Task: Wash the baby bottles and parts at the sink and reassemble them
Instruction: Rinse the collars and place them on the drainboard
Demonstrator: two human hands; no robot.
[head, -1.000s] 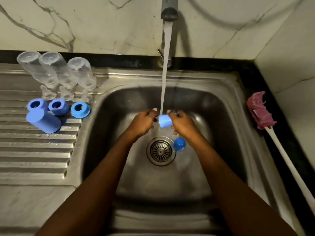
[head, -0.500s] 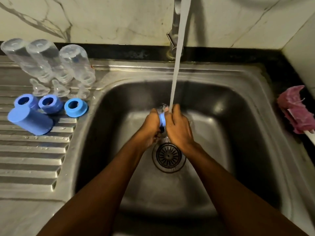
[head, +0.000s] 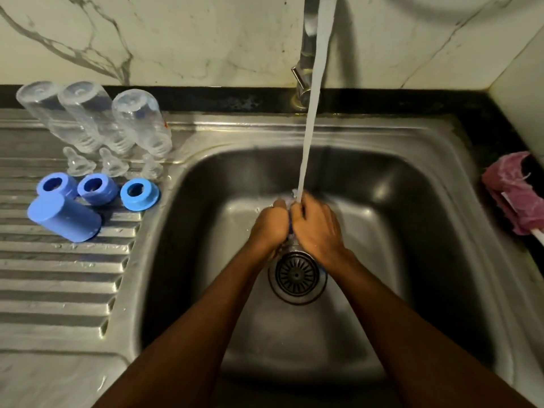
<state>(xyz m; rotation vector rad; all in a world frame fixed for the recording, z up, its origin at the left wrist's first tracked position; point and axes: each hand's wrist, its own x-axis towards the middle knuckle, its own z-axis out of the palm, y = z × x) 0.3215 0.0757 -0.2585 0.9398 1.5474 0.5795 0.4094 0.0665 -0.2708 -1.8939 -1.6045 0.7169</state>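
blue rings (head: 97, 189), pink brush (head: 516, 192), grey-veined white marble wall (head: 176, 39)

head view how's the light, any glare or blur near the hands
Head view: dim, glare patches on the sink walls; the tap throws a dark shadow on the marble; left hand and right hand look slightly soft, hiding most of the blue part.

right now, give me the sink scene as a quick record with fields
tap: running, stream falls onto the hands
left hand: grips a blue part, mostly hidden
right hand: grips the same blue part
drainboard: three clear bottles upside down, three clear nipples, three blue rings, one blue cap on its side
right edge: pink brush
basin: strainer just below the hands
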